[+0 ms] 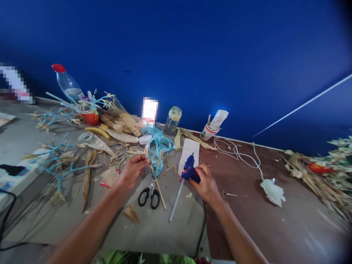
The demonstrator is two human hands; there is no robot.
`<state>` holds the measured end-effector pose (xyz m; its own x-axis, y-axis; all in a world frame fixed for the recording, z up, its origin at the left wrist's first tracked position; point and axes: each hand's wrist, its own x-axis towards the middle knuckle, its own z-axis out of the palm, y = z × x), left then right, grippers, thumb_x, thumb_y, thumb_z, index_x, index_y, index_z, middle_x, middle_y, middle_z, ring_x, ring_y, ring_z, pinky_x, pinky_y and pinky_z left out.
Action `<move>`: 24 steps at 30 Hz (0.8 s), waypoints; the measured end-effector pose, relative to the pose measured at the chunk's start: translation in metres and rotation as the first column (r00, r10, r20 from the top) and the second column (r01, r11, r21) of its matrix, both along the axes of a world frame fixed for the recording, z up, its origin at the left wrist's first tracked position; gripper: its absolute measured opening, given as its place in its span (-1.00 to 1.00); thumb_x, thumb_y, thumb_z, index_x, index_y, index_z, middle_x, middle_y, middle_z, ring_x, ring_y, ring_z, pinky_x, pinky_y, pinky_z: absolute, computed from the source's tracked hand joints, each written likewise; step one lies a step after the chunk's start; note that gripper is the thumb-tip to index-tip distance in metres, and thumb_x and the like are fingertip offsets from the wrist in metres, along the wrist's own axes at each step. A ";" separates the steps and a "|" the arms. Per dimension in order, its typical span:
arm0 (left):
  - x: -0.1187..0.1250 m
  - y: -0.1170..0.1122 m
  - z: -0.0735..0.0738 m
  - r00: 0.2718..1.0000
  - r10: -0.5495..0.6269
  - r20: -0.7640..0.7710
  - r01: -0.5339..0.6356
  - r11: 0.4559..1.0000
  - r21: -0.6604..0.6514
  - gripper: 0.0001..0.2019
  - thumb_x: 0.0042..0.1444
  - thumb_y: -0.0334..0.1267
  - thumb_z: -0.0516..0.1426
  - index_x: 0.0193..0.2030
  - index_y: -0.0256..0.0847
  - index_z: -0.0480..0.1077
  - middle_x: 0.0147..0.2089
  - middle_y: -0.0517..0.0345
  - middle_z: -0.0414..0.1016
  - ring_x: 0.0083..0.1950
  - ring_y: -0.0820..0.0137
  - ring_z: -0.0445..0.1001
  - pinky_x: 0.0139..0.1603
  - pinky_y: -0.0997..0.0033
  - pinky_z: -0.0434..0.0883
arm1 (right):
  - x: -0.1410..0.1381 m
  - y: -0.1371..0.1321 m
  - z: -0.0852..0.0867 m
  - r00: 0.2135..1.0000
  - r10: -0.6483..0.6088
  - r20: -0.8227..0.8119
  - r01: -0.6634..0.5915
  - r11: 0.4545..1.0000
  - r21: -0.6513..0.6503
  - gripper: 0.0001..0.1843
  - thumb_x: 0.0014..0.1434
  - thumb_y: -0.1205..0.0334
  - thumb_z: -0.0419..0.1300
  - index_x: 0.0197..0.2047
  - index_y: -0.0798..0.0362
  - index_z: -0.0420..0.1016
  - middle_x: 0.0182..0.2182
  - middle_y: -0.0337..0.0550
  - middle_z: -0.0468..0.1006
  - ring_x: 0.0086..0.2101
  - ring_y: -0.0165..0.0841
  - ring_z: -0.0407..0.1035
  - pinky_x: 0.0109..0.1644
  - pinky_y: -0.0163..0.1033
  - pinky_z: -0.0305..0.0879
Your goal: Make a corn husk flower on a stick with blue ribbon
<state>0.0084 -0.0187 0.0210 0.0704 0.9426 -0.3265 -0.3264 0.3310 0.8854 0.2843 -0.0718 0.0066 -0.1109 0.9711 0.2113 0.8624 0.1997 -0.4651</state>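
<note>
My right hand (206,183) grips the handle of a blue hot glue gun (189,167), its nozzle pointing away from me over a white card (189,148). A long clear glue stick (176,200) sticks out of the gun's back end towards me. My left hand (134,168) is closed in a pinch beside a loose heap of light-blue ribbon (159,143); what sits between its fingertips is too small to make out. Black-handled scissors (150,196) and a thin wooden stick (160,194) lie on the table between my hands, partly under the ribbon.
Blue-wrapped branches (59,167), dried husks (121,121) and a yellow-handled tool (97,132) spread over the left side. A glass jar (172,121) and a paper cup (209,130) stand by the wall. White cord (242,154) and crumpled tissue (273,191) lie right; a bottle (68,82) stands far left.
</note>
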 end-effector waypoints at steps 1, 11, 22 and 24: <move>0.000 0.000 0.000 1.000 -0.004 0.008 0.004 1.000 0.006 -0.75 -0.27 -0.24 0.31 -0.55 -0.28 0.32 -0.64 0.34 0.23 -0.69 0.68 0.06 -0.67 0.60 -0.01 | 0.002 0.002 -0.004 0.999 0.006 0.035 -0.006 1.000 -0.020 -0.68 0.05 0.13 0.17 -0.13 0.10 0.37 -0.13 -0.01 0.30 -0.19 -0.25 0.32 -0.14 -0.17 0.32; -0.003 0.003 -0.001 0.999 -0.016 -0.047 0.019 0.998 0.064 -0.75 -0.22 -0.18 0.29 -0.53 -0.26 0.33 -0.66 0.33 0.24 -0.71 0.67 0.03 -0.70 0.58 0.01 | -0.019 -0.016 0.054 0.985 0.092 -0.145 -0.092 0.996 0.001 -0.64 0.24 0.17 -0.03 0.07 0.04 0.30 -0.05 0.03 0.36 -0.28 -0.34 0.35 -0.17 -0.21 0.29; -0.005 0.003 0.003 1.000 0.019 -0.012 -0.018 0.997 0.074 -0.75 -0.21 -0.19 0.29 -0.51 -0.27 0.32 -0.70 0.39 0.15 -0.71 0.68 -0.03 -0.68 0.61 -0.03 | -0.115 -0.011 0.038 0.857 0.438 0.272 -0.324 0.868 -0.377 -0.31 0.09 0.35 0.04 0.27 0.24 -0.05 -0.30 0.05 0.58 -0.30 -0.17 0.45 -0.15 -0.14 0.18; -0.007 0.004 0.006 0.999 0.034 -0.008 -0.033 0.996 0.080 -0.74 -0.23 -0.20 0.30 -0.52 -0.28 0.32 -0.69 0.38 0.17 -0.71 0.69 -0.01 -0.68 0.60 -0.04 | -0.109 0.000 0.040 0.881 0.384 0.277 -0.274 0.891 -0.362 -0.35 0.11 0.36 0.00 0.26 0.23 -0.03 -0.30 0.05 0.58 -0.28 -0.18 0.45 -0.12 -0.16 0.17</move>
<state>0.0019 -0.0147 0.0267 0.0359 0.9676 -0.2501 -0.3276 0.2478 0.9117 0.1753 -0.0716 0.0469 -0.4453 0.8740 -0.1943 0.8844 0.3955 -0.2478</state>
